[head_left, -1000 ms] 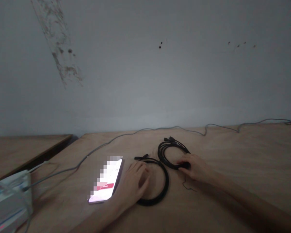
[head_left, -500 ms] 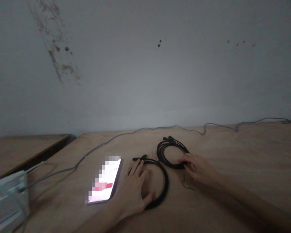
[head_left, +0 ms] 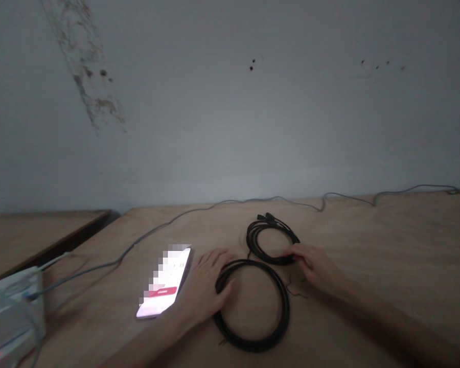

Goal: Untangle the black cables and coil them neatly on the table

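Note:
My left hand (head_left: 205, 289) lies curved over the left edge of a large coil of black cable (head_left: 285, 306), which rests flat on the plywood tabletop (head_left: 368, 245). My right hand (head_left: 314, 266) pinches the right side of a smaller coil of black cable (head_left: 257, 240), whose plug ends point to the back. The two coils touch near the middle. A smartphone (head_left: 163, 283) with a lit, pixelated screen lies just left of my left hand.
A thin grey cable (head_left: 230, 203) runs along the back of the tabletop by the wall. A fine dark wire (head_left: 296, 291) lies below my right hand. A white device (head_left: 11, 319) with a red light sits at the lower left, beside a separate wooden table (head_left: 42, 235).
The large coil has spread wider and shifted down and right, its plug end no longer showing at the top. My left hand has drawn back to the coil's left edge, while my right hand stays on the smaller coil.

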`<state>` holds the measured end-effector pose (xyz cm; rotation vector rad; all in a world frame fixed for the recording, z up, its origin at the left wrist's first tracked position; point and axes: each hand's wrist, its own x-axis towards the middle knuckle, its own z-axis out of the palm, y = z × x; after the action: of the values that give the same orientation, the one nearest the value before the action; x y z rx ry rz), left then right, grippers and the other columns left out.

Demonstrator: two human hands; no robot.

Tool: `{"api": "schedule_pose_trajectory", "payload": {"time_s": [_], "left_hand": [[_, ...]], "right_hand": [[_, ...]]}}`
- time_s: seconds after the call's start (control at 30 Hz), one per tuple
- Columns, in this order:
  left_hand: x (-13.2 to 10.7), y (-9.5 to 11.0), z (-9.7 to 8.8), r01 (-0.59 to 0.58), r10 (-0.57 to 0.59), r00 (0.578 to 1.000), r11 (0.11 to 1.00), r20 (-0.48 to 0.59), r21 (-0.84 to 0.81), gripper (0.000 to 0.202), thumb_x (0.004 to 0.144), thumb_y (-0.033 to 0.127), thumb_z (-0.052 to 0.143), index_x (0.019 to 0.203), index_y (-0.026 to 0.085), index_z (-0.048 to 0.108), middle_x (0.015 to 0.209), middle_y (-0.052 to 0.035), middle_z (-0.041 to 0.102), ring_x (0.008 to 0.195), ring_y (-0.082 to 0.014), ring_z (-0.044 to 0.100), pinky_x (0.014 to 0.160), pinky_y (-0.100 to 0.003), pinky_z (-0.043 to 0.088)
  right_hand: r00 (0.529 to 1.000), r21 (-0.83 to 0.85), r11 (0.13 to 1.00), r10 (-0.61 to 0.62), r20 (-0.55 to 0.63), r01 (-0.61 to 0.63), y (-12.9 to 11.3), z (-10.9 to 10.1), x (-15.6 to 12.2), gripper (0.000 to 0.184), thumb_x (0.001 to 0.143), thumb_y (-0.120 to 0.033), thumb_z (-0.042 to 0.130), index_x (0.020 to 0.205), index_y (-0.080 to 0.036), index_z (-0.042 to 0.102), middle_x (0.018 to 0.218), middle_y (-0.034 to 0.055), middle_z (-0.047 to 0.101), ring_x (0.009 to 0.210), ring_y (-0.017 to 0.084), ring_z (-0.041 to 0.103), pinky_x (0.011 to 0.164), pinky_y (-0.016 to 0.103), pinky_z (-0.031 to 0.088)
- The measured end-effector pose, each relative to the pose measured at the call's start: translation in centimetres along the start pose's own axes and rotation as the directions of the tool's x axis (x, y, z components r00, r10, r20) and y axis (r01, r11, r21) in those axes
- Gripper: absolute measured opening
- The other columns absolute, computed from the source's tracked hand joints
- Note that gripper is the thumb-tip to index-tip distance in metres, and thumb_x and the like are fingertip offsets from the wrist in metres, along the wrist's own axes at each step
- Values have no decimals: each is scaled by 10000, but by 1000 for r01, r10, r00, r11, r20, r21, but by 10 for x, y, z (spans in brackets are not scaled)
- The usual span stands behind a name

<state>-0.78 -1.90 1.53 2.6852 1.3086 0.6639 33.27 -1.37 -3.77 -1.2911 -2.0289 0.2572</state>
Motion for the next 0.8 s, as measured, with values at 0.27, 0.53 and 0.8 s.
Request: {"api": "schedule_pose_trajectory", "payload": {"time_s": [0.27, 0.53, 0.8], "left_hand": [[-2, -13, 11, -19, 20, 1000, 999, 17, -49, 353, 877, 243, 610, 1227, 231, 662, 1272, -102, 697, 1218, -319, 615, 1080, -510, 474], [-2, 6, -1, -65, 68, 995, 997, 72, -49, 254, 815, 197, 618, 1062, 198, 677, 1130, -105, 696, 1103, -314, 633, 1014, -487, 498], [-2, 9, 0, -23, 29, 997, 997, 72, -78, 251, 806, 185, 631, 1050, 224, 676, 1098, -77, 680, 1081, -295, 619, 974, -451, 500]], "right_hand": [[1000, 86, 996, 22, 12, -23, 8, -5, 1, 474, 802, -74, 424, 1113, -226, 748, 1128, 66, 766, 1085, 256, 685, 1001, 458, 514], [991, 137, 985, -113, 74, 102, -10, -25, 6, 339, 872, -166, 428, 928, -217, 758, 938, 69, 746, 912, 245, 688, 870, 378, 513], [953, 287, 949, -199, 227, 130, -19, -19, -1, 441, 1011, -379, 355, 931, -241, 767, 947, 54, 696, 897, 229, 659, 860, 352, 479]]}}
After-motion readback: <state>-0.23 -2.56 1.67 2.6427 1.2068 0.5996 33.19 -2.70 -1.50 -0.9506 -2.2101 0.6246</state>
